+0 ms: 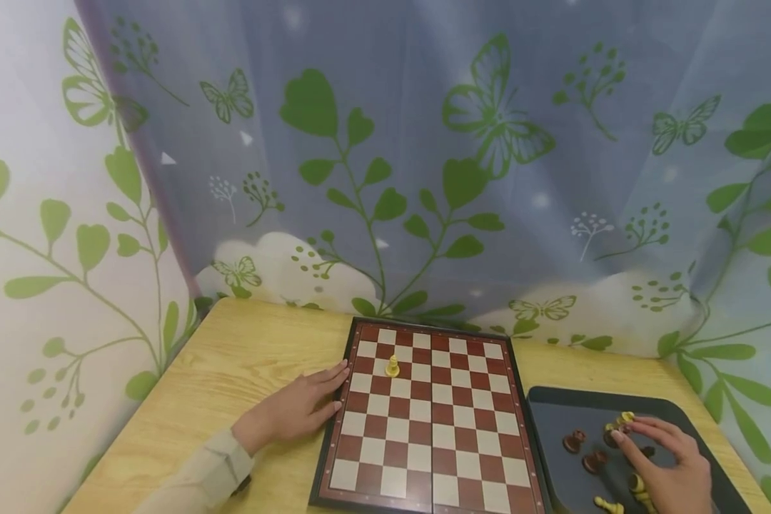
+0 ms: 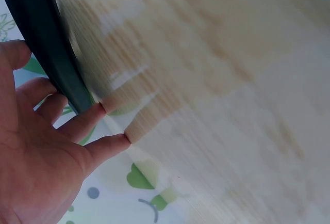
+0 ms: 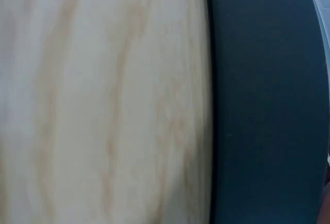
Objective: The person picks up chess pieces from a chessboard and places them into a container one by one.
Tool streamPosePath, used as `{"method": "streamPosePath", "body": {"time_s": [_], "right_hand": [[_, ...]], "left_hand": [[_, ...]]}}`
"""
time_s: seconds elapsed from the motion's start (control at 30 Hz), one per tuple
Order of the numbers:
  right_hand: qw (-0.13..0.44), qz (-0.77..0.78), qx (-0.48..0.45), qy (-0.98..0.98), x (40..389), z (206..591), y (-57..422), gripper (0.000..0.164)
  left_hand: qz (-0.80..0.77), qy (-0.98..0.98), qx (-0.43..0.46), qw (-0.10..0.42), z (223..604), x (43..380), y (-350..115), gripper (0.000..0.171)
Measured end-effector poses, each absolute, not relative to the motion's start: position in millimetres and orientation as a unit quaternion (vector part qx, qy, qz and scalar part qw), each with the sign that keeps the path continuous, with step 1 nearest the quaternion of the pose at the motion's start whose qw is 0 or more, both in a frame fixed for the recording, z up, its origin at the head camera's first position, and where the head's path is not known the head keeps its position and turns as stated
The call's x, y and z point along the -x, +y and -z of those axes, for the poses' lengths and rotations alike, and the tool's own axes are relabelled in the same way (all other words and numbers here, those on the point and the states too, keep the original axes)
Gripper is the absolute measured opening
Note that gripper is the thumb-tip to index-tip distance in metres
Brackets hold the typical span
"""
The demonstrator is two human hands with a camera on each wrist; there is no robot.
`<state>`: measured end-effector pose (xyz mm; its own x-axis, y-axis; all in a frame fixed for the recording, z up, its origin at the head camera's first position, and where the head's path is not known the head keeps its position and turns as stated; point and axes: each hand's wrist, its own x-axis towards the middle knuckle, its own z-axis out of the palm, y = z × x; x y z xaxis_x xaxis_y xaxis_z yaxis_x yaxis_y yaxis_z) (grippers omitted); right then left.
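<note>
A red-and-white chessboard (image 1: 431, 414) lies flat, with one cream chess piece (image 1: 392, 367) upright on a square toward its far left. My left hand (image 1: 292, 408) rests beside the board with fairly straight fingers, their tips touching its dark left edge; the left wrist view shows this hand (image 2: 49, 152) by the dark rim (image 2: 49, 43). Over the dark tray, my right hand (image 1: 671, 464) has thumb and fingertips around a dark brown chess piece (image 1: 611, 436), close to a cream piece (image 1: 627, 416). Whether they pinch it is unclear.
The tray (image 1: 607, 395) stands against the board's right side, holding several loose pieces, among them a brown piece (image 1: 574, 441), a brown knight-like piece (image 1: 594, 462) and a cream piece (image 1: 609, 505). Beneath lies a wood-grain table (image 1: 257, 343); a patterned curtain (image 1: 385, 143) hangs behind.
</note>
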<state>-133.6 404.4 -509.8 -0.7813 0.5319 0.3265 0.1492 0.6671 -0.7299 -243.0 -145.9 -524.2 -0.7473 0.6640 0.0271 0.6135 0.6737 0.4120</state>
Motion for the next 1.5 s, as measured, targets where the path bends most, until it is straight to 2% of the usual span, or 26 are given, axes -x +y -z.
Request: {"method": "streamPosePath", "body": {"time_s": [0.23, 0.53, 0.8, 1.07, 1.5], "right_hand": [[0.276, -0.362, 0.187, -0.871, 134.4, 513.2, 400.0, 0.024], [0.266, -0.373, 0.179, -0.871, 135.7, 513.0, 403.6, 0.028], [0.279, -0.355, 0.143, -0.881, 135.0, 519.3, 404.3, 0.018], [0.25, -0.355, 0.144, -0.889, 138.4, 520.0, 405.9, 0.023], [0.242, -0.366, 0.187, -0.879, 138.6, 516.0, 408.8, 0.03]], "left_hand": [[-0.207, 0.909, -0.355, 0.064, 522.4, 241.8, -146.5, 0.061], [-0.207, 0.912, -0.347, 0.071, 523.1, 243.2, -146.3, 0.062], [-0.208, 0.91, -0.351, 0.071, 522.6, 241.1, -146.3, 0.061], [-0.203, 0.913, -0.347, 0.069, 521.4, 241.6, -146.9, 0.061], [-0.205, 0.911, -0.351, 0.071, 522.1, 244.3, -146.2, 0.062]]}}
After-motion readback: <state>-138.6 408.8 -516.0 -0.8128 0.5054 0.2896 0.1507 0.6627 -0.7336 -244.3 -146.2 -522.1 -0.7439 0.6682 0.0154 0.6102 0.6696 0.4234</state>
